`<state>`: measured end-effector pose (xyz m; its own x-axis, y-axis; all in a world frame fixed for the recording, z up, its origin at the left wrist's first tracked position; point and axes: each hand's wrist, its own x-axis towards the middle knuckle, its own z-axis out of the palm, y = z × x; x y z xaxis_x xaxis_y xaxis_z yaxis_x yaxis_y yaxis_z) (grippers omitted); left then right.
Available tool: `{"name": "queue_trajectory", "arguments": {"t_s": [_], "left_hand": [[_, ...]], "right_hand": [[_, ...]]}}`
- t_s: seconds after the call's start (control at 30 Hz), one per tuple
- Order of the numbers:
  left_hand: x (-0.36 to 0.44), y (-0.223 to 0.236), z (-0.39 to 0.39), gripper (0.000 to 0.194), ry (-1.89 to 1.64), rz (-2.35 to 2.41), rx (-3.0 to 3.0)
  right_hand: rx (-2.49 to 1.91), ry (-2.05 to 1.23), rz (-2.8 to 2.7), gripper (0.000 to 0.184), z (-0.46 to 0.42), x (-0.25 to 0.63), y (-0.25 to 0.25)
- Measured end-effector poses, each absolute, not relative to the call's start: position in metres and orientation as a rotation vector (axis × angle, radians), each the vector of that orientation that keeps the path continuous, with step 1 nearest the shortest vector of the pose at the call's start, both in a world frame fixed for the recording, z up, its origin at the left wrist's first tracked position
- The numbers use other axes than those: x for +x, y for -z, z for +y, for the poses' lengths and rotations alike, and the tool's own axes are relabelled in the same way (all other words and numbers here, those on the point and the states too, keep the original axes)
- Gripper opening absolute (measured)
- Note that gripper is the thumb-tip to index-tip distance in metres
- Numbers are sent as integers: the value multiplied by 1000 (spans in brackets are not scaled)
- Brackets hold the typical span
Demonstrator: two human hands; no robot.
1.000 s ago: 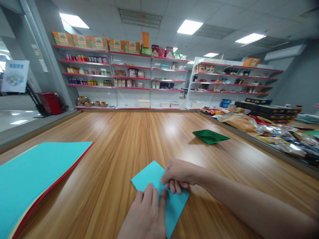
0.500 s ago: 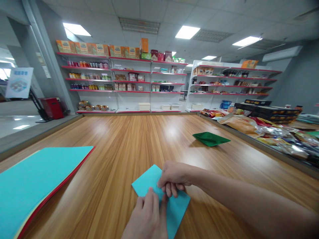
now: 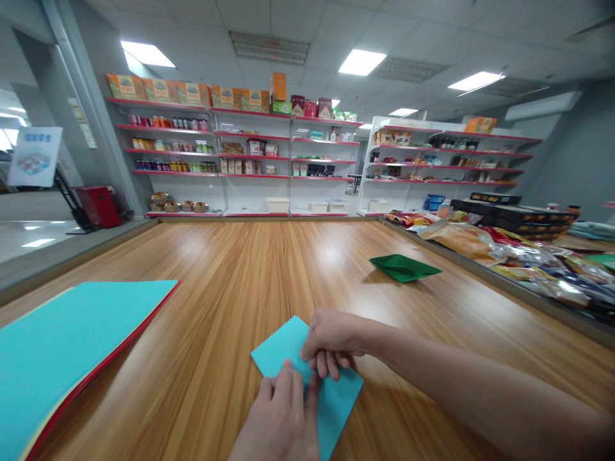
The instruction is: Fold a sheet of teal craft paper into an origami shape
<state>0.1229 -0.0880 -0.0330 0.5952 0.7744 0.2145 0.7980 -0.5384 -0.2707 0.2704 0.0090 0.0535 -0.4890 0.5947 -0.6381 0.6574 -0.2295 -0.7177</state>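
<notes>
A folded sheet of light-blue paper (image 3: 336, 404) lies on the wooden table in front of me, turned with one corner pointing away. My left hand (image 3: 283, 413) rests flat on its near part, fingers stretched forward and pressed to the surface. Over the middle of the sheet is my right hand (image 3: 331, 342), its fingers curled and its thumb tip down on the paper close to my left fingertips. The two hands nearly touch and cover the centre of the sheet, so the fold under them is hidden. Farther off to the right sits a folded green paper piece (image 3: 405, 267).
A stack of coloured paper (image 3: 96, 339), blue on top with yellow and red edges, lies at the left. Bagged snacks (image 3: 533, 256) and black boxes (image 3: 514, 214) stand beyond the table's right rim. Stocked shelves (image 3: 250, 157) line the back.
The right hand's thumb has slid slightly left along the paper, towards the left fingertips. The left hand stays pressed on the sheet. The camera view has tilted up a little.
</notes>
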Motion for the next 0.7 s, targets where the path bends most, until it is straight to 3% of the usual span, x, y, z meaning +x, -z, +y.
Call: {"name": "queue_trajectory", "arguments": {"t_s": [0.53, 0.7], "left_hand": [[122, 37, -89, 38, 189, -1295, -2482], [123, 44, -84, 37, 211, -1310, -2485]], "right_hand": [[1534, 1810, 1959, 21, 11, 258, -50], [1575, 1812, 1969, 12, 14, 239, -50]]}}
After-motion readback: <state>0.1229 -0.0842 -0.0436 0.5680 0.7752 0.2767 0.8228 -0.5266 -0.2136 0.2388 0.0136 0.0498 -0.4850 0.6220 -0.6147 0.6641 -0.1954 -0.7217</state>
